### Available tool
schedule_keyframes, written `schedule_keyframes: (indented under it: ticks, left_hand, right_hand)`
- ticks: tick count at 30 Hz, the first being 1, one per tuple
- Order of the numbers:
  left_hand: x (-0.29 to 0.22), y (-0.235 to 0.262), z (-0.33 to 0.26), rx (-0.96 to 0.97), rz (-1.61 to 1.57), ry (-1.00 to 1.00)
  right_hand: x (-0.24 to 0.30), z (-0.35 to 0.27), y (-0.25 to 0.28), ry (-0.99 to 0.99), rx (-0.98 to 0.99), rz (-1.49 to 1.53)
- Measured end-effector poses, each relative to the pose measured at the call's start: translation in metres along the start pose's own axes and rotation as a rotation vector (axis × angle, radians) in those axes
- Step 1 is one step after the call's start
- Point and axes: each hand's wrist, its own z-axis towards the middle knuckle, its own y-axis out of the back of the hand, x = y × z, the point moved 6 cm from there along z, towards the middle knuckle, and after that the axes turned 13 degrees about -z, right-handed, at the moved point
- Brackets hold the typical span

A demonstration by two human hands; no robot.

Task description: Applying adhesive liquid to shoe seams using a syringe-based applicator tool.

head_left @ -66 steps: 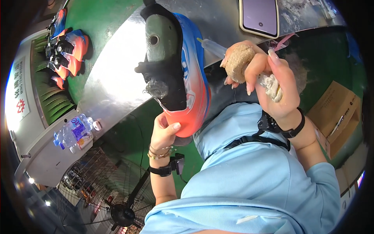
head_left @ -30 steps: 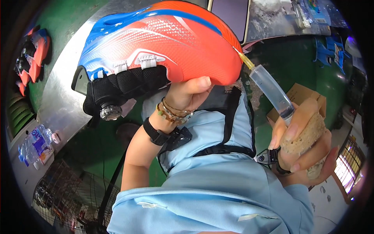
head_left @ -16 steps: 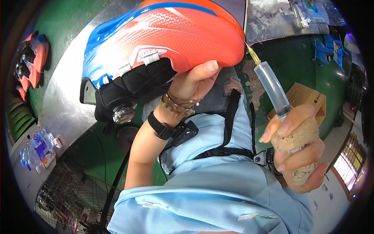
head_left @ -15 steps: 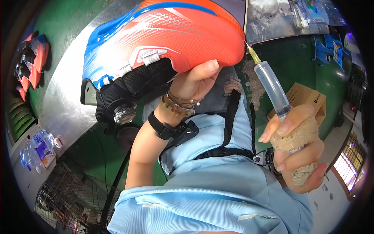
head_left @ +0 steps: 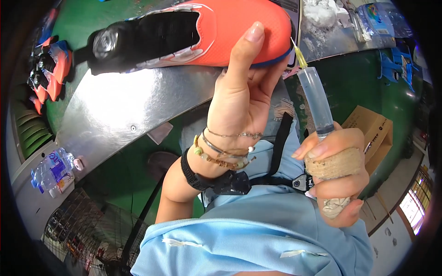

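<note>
My left hand (head_left: pixel 239 96) grips the toe end of an orange and blue sports shoe (head_left: pixel 216 32) with a black tongue and a round dial, held up above the metal table. My right hand (head_left: pixel 336 177) is closed around the tape-wrapped grip of a clear syringe (head_left: pixel 315 101). Its yellow needle tip points up and sits right at the shoe's toe edge, beside my left fingers. A black watch and several bracelets circle my left wrist.
A shiny metal tabletop (head_left: pixel 129 106) lies under the shoe, with more orange and black shoes (head_left: pixel 48 73) at its far left. A plastic bottle (head_left: pixel 50 168) stands lower left. A cardboard box (head_left: pixel 373 133) sits on the floor at right; white debris (head_left: pixel 322 11) tops the bench.
The shoe has been rolled so its black opening and dial now face me. The syringe has come in closer, its needle tip still at the toe edge.
</note>
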Motion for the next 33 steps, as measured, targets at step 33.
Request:
schedule_keyframes:
  ticks: [33]
  left_hand:
    - [-0.444, 0.139, 0.139, -0.269, 0.045, -0.802]
  right_hand:
    - [-0.077, 0.035, 0.068, 0.095, -0.501, -0.190]
